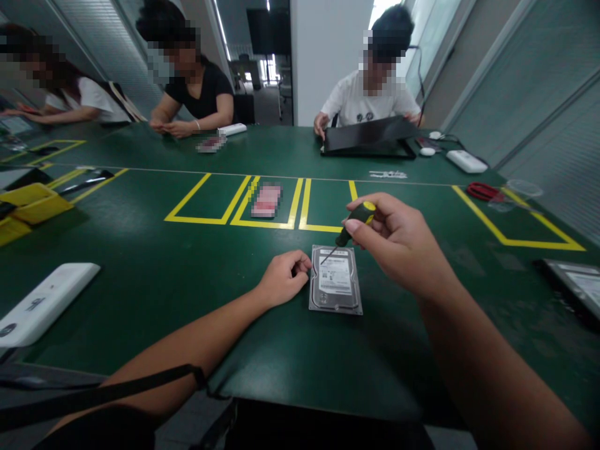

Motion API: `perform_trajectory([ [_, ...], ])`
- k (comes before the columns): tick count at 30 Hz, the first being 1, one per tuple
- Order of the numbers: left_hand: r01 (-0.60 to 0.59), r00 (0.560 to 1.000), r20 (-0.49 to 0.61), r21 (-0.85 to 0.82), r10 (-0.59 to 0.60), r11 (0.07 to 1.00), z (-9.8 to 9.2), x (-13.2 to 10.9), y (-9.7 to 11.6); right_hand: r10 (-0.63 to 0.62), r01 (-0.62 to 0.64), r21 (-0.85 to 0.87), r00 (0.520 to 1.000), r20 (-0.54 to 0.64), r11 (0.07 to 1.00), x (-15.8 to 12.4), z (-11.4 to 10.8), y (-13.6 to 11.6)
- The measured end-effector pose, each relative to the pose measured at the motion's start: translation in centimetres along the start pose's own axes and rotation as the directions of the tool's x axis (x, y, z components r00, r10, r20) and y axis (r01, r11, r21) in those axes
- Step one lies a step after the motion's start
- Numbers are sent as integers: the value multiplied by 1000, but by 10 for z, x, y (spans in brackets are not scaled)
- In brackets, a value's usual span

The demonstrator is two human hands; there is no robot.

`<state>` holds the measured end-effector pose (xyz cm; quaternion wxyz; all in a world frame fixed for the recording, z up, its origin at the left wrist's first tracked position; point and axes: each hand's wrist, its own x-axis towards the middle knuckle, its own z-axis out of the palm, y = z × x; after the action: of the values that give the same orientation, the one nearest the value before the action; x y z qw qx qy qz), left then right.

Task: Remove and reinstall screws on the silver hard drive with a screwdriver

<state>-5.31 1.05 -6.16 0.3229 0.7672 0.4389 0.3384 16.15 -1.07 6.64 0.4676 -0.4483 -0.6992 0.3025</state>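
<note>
A silver hard drive (335,300) with a white label lies flat on the green table in front of me. My left hand (285,275) rests at its left edge, fingers curled in and their tips against the drive's side. Above the drive, my right hand (398,240) grips a screwdriver (359,222) with a dark green and yellow handle. Its thin shaft slants down to the left over the label. Whether the tip touches the drive, I cannot tell.
Yellow tape outlines mark the table (262,350). White power banks (51,303) stand at left and far right. Yellow bins (32,206) sit left; another drive (576,284) lies right. Red cable (485,192) is beyond it. Opposite, a person (370,94) handles a black panel (370,139).
</note>
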Motion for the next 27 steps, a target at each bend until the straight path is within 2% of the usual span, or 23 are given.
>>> perform_trajectory([
  [3, -7, 1000, 0, -4, 7, 1000, -2, 1, 0, 7, -6, -24, 1000, 30, 1000, -1, 3, 6],
  [6, -12, 1000, 27, -11, 12, 1000, -3, 1, -1, -2, 10, -117, 998, 66, 993, -3, 8, 8],
  [12, -15, 997, 81, -28, 17, 1000, -6, 2, -4, -75, 93, -265, 994, 79, 960, -3, 15, 10],
  [17, 2, 992, 129, -58, 6, 998, -7, 1, -4, -95, 119, -304, 991, 94, 945, -3, 18, 13],
  [27, 13, 989, 146, -21, -10, 1000, -8, 2, -1, -75, 96, -317, 994, 79, 944, -4, 19, 17],
])
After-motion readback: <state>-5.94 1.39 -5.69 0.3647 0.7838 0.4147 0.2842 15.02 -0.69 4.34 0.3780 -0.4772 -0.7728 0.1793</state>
